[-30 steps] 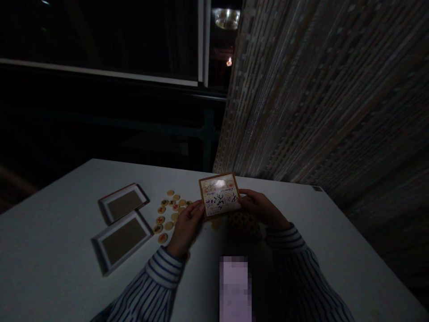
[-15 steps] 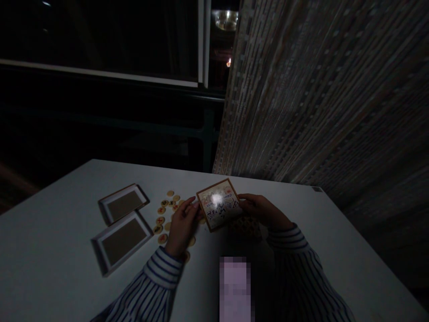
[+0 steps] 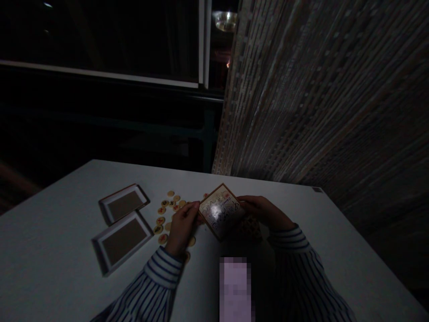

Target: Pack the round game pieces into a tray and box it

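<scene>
Over the desk [image 3: 67,219], a printed panel [image 3: 219,212] is held cornerwise: the left hand [image 3: 182,226] pinches its left corner, the right hand [image 3: 267,212] grips its right side. Round pieces [image 3: 161,221] lie near the left hand; a patterned thing [image 3: 250,228] below the right is too dim to name.

Brown-edged cream panel [image 3: 220,212] (dark-printed, apparently)

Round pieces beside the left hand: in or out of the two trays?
Out: the round pieces lie loose on the white table, right of the two trays.
</scene>
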The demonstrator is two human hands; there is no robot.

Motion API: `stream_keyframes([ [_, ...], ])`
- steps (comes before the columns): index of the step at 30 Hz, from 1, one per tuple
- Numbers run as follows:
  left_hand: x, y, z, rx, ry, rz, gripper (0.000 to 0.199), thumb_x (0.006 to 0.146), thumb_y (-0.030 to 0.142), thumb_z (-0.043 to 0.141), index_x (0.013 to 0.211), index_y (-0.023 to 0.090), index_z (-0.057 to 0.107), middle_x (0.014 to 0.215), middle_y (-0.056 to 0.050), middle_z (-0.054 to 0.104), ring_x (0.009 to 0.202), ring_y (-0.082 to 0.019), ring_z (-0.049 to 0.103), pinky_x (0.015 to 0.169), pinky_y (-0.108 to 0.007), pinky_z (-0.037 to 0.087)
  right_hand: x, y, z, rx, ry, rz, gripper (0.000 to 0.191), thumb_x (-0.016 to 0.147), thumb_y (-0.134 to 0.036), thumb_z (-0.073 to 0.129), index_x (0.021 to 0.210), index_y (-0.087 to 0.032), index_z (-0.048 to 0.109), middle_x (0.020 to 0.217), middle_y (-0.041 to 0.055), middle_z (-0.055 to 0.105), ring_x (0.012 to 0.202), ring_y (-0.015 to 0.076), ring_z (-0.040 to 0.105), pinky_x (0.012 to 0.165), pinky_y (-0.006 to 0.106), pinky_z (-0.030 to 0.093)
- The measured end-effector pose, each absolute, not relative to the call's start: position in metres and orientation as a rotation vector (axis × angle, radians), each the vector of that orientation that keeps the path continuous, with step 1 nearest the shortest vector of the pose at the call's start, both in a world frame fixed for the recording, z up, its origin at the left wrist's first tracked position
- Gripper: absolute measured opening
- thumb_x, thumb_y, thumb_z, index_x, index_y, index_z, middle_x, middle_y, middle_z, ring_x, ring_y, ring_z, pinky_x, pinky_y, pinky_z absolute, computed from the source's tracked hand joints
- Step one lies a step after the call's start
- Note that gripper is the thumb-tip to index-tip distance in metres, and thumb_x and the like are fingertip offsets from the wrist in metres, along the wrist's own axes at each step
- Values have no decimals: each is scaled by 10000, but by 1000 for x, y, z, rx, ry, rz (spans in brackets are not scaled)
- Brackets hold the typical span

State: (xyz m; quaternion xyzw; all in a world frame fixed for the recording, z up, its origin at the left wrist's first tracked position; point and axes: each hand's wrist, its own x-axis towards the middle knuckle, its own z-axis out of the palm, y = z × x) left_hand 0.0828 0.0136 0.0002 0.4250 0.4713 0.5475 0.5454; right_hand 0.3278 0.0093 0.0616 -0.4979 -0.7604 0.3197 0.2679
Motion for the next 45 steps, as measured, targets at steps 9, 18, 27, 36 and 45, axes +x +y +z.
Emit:
stream_keyframes([
  [9, 80, 14, -1, 1055, 1105, 1207, 408, 692, 483, 620, 889, 128, 658, 623, -15, 622, 546, -122, 550, 522, -220, 420, 327, 10, 60, -1340, -1997, 818, 311, 856, -335, 436, 1043, -211, 651, 1006, 50, 676, 917, 204, 607, 813, 346, 468],
  [18, 81, 13, -1, 1047, 1089, 1202, 391, 706, 469, 614, 876, 119, 657, 665, -32, 633, 571, -122, 566, 544, -219, 432, 324, 11, 63, -1380, -1952, 768, 298, 857, -330, 443, 1010, -197, 661, 949, 53, 686, 897, 207, 609, 807, 350, 463],
  [27, 82, 10, 4, 1001, 1036, 1147, 455, 641, 477, 670, 940, 136, 647, 655, -23, 655, 590, -133, 601, 567, -225, 455, 324, 12, 62, -1352, -1888, 652, 279, 842, -352, 468, 989, -215, 662, 1000, 43, 678, 930, 202, 606, 840, 344, 457],
  [36, 83, 10, 3, 1005, 1025, 1141, 447, 660, 434, 674, 973, 122, 610, 690, -42, 668, 603, -130, 613, 588, -229, 476, 322, 11, 64, -1425, -1792, 587, 289, 827, -335, 495, 1035, -189, 631, 1050, 69, 653, 992, 197, 577, 888, 348, 429],
  [45, 81, 11, 1, 955, 928, 1181, 402, 703, 403, 649, 988, 130, 575, 737, -41, 669, 651, -145, 635, 637, -259, 504, 319, 9, 63, -1425, -1646, 776, 453, 819, -391, 498, 1209, -160, 476, 1020, 84, 641, 909, 180, 605, 808, 324, 472],
])
